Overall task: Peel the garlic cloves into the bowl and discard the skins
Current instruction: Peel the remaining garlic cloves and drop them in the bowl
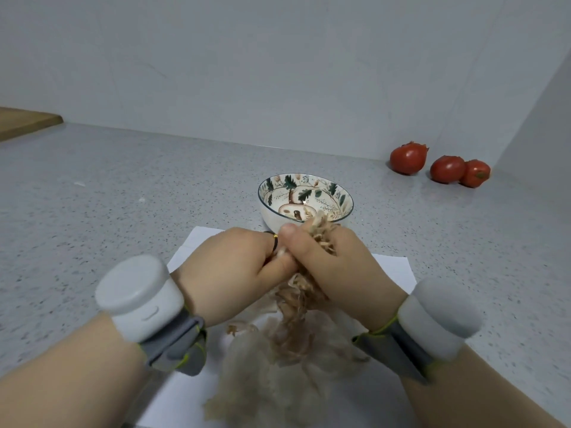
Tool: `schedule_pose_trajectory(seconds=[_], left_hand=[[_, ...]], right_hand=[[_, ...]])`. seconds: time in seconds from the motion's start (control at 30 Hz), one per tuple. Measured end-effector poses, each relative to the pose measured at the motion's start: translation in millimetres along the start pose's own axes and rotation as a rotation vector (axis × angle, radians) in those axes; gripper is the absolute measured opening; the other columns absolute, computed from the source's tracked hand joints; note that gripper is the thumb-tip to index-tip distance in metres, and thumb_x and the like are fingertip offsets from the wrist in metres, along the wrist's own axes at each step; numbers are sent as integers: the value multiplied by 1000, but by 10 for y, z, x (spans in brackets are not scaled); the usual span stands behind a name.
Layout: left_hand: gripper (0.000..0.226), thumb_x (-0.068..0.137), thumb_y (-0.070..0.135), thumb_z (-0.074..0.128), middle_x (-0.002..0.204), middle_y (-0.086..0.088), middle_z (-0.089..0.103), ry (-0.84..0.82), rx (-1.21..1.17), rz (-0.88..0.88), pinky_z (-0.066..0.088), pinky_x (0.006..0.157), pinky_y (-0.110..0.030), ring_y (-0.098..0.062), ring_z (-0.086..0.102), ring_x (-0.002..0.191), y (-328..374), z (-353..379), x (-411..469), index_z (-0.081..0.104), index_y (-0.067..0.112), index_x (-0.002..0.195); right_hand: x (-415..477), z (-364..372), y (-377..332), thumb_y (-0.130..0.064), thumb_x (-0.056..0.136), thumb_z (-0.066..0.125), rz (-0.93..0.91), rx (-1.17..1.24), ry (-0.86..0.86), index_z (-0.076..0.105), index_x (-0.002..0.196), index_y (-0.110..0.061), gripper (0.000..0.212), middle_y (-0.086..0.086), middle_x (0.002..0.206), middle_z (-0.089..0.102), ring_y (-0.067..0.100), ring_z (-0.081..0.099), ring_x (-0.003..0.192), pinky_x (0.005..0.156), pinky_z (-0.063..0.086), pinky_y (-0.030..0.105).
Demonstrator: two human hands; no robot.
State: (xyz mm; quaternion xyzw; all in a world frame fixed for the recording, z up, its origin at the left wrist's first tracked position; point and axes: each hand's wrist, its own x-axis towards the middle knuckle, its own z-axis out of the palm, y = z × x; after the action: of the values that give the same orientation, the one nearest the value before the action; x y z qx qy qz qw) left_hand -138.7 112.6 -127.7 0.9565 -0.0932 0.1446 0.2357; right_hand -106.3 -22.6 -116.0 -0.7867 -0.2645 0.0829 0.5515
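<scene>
My left hand point(234, 267) and my right hand point(333, 267) are pressed together over a white paper sheet point(392, 270), both closed around a garlic bulb point(321, 236) whose dry brown stalk and roots stick out above and below my right fist. A bit of white garlic shows between the thumbs. Loose papery skins point(278, 375) lie heaped on the sheet under my wrists. A small patterned bowl point(268, 211) with green leaves painted inside stands just beyond my hands; I cannot tell whether any clove lies in it.
Three red tomatoes point(445, 168) sit at the back right by the wall corner. A wooden board point(24, 122) lies at the far left. White devices are strapped to both wrists. The speckled grey counter point(123, 196) spreads left of the bowl.
</scene>
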Motion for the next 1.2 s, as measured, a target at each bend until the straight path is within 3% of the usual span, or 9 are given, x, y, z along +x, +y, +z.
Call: schedule_pose_trajectory(seconds=[0.1,0.17,0.27,0.37,0.63,0.73,0.9,1.07,1.2], left_hand=[[56,64,68,13,41,-1,34,29,92,37,38,52,-35,-15,33,44,-7,40,-10,31,17,49],[54,67,67,18,44,0,35,13,-10,52,34,51,-24,-13,35,47,38,48,-12,29,17,50],[56,81,66,25,49,11,45,12,-143,58,33,54,-13,-3,42,51,71,40,-15,27,21,48],[43,79,54,26,44,5,38,44,-184,90,33,56,-8,2,45,57,93,47,-31,33,22,52],[46,94,24,33,43,29,51,169,-463,61,32,52,3,18,47,48,351,-18,-89,36,31,48],[41,87,27,33,31,13,45,140,-699,-72,31,43,-1,4,43,34,377,-28,-57,44,25,48],[41,81,38,56,42,5,40,14,-1057,-181,33,38,-19,-9,34,36,180,71,29,44,16,49],[29,76,35,48,51,1,55,-63,-1204,-138,49,49,-23,-14,53,49,70,74,52,59,11,63],[20,72,22,51,62,-2,67,-101,-1208,-104,54,54,-19,-12,64,58,63,43,54,68,14,64]], right_hand=[[17,19,34,-37,86,48,27,-9,34,46,59,-20,32,-10,52,48,7,48,60,66,38,27],[21,27,37,-31,90,42,-25,-39,68,38,59,-17,35,-7,54,41,10,41,58,64,35,31],[28,55,54,-36,79,35,-90,-56,120,36,62,-15,27,-9,55,40,6,37,57,61,33,25],[43,71,80,-29,71,33,-108,-19,179,39,61,-16,18,-10,52,42,3,38,56,53,33,15],[18,51,37,-40,73,37,-72,213,242,43,60,-15,29,-8,46,43,6,44,51,57,40,23],[36,8,44,-44,82,41,-107,251,196,43,59,-14,39,-10,39,43,2,44,46,54,41,15],[58,-53,61,-51,83,42,-14,402,129,47,43,-19,52,-6,35,46,4,45,34,39,36,13],[102,-94,82,-44,74,48,-6,443,104,55,72,-5,39,6,53,56,16,54,46,43,42,24],[97,-154,45,-28,82,48,4,454,169,50,68,-8,25,-2,47,54,11,50,42,38,38,18]])
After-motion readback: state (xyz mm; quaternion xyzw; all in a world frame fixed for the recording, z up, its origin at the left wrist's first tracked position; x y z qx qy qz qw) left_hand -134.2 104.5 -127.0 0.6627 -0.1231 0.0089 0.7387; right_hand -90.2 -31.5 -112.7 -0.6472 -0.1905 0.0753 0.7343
